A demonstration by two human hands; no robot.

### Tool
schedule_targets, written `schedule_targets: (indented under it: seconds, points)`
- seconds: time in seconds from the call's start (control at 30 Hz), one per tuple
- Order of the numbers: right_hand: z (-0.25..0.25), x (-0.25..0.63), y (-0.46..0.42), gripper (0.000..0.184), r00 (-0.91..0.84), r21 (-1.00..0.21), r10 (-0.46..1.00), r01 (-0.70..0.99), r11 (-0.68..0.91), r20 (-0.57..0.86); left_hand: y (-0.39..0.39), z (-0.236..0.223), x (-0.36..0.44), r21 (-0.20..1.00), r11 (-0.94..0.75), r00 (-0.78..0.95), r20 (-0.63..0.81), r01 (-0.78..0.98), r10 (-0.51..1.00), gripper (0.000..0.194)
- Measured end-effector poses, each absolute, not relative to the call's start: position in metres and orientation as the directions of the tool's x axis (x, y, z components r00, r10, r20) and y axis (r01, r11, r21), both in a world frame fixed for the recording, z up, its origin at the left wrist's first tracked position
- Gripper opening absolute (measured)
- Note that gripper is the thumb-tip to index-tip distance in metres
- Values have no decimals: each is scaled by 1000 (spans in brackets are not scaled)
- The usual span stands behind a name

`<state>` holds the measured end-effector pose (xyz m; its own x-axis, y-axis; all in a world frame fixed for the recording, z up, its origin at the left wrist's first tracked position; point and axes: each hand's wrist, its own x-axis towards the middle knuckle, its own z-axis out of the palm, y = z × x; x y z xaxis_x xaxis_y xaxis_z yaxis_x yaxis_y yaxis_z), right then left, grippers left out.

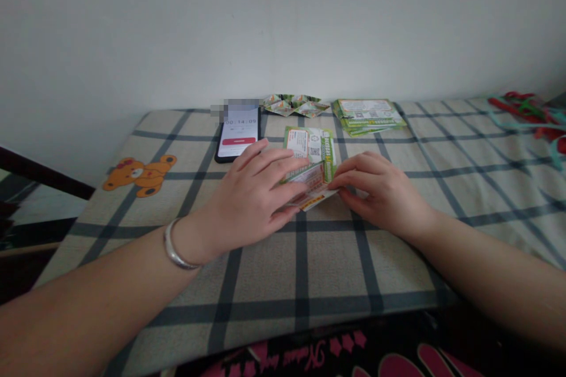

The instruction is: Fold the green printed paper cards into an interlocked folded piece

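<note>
A green and white printed paper sheet (315, 142) lies on the table between my hands, its near part folded up at an angle. My left hand (260, 191), with a silver bangle at the wrist, rests over the sheet's left side with fingers stretched and spread. The thumb and fingers of my right hand (374, 188) pinch the sheet's near right corner. Behind it sit several small folded paper pieces (296, 105) with triangular faces. To the right of these is a stack of similar printed sheets (369, 115).
A phone (239, 132) showing a running timer lies left of the sheet. An orange teddy bear picture (140, 175) is on the checked tablecloth (265, 283). Tangled red and teal strips (526, 109) lie at the far right. A white wall (274, 23) stands behind the table.
</note>
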<state>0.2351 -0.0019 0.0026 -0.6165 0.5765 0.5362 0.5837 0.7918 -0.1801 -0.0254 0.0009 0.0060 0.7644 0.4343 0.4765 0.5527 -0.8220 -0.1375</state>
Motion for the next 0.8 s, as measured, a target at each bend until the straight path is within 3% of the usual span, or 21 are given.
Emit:
schedule_targets:
  seconds: [0.23,0.47,0.8]
  points:
    - [3,234,-5,21,-690,-29,519,588,809,504,1,7,-24,-238,-823,808,454,516,376,11]
    - [1,228,-12,21,-793,46,384,457,888,473,1,5,-22,-220,-823,792,481,524,376,14]
    - [0,226,-9,19,-815,-48,433,450,892,385,2,5,-21,-139,-837,784,456,530,421,18]
